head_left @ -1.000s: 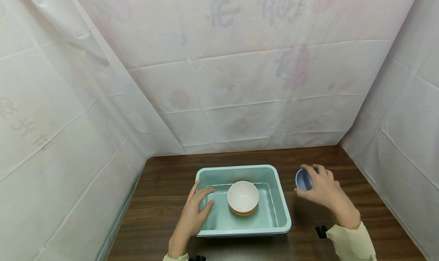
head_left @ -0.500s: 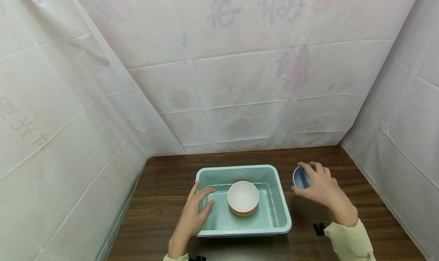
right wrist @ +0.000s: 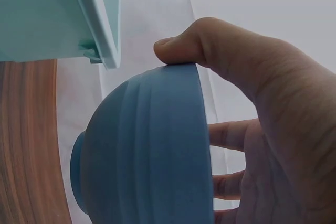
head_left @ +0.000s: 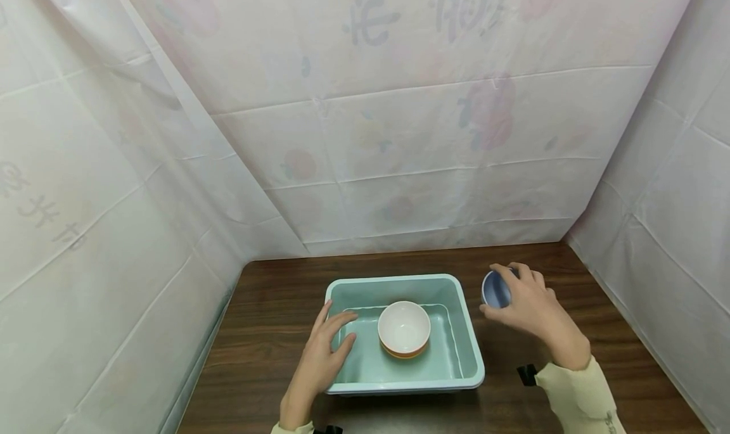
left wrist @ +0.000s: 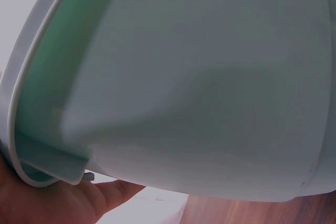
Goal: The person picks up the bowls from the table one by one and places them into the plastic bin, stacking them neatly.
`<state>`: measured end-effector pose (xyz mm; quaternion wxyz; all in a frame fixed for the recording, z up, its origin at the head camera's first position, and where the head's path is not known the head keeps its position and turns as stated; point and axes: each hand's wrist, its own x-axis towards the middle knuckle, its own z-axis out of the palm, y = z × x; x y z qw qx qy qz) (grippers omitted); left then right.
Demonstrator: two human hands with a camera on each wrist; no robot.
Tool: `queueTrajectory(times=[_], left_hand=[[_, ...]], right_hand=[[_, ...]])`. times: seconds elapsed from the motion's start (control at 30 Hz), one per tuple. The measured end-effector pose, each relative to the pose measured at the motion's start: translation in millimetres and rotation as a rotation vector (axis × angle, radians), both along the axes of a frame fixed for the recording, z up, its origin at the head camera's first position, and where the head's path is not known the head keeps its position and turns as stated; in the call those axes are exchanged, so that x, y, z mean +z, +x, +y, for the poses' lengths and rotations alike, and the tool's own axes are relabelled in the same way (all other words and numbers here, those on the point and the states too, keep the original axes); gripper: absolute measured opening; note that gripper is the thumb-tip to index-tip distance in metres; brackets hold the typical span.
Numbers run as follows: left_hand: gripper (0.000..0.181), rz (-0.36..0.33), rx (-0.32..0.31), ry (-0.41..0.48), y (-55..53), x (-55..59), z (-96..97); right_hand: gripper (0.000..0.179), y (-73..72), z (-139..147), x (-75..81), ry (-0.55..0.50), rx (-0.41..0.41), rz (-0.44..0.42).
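Observation:
My right hand (head_left: 538, 307) holds a blue bowl (head_left: 496, 289) in the air to the right of a mint-green basin (head_left: 407, 385). In the right wrist view, the thumb presses the ridged outside of the bowl (right wrist: 152, 140) near its rim, with the fingers on the rim's inner side. The bowl is tipped on its side. My left hand (head_left: 320, 357) lies at the basin's left rim, its fingers spread and the thumb over the inside. A bowl with a white inside (head_left: 403, 327) and orange below it stands in the basin; whether it is a stack I cannot tell.
The dark wooden table (head_left: 268, 320) extends on both sides of the basin. White printed sheets (head_left: 399, 136) hang behind it and at the left and right.
My right hand has moved slightly left and away from me, carrying the blue bowl closer to the basin. The left hand, basin and white-inside bowl have stayed still.

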<state>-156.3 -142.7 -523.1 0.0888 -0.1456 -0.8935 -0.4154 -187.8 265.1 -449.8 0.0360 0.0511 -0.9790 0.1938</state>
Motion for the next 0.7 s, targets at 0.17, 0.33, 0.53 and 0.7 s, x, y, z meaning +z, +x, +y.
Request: queueTrajectory(times=[0.17,0.33,0.53,0.7], left_hand=[[0.034,0.004,-0.003,0.001,-0.1,0.0,0.1],[0.034,0.004,-0.003,0.003,-0.2,-0.2,-0.1],[0.035,-0.001,-0.003,0.006,0.2,-0.5,-0.3],[0.034,0.000,-0.006,0.008,0.0,-0.1,-0.3]], right_hand=[[0.087,-2.4,-2.8,3.0,-0.001,0.011,0.010],[0.087,-3.7,-5.8,6.5,0.004,0.018,0.003],[0.087,-4.1,-9.2,8.3,0.003,0.021,-0.005],[0.086,-4.4,-12.1,9.3,-0.001,0.028,0.008]])
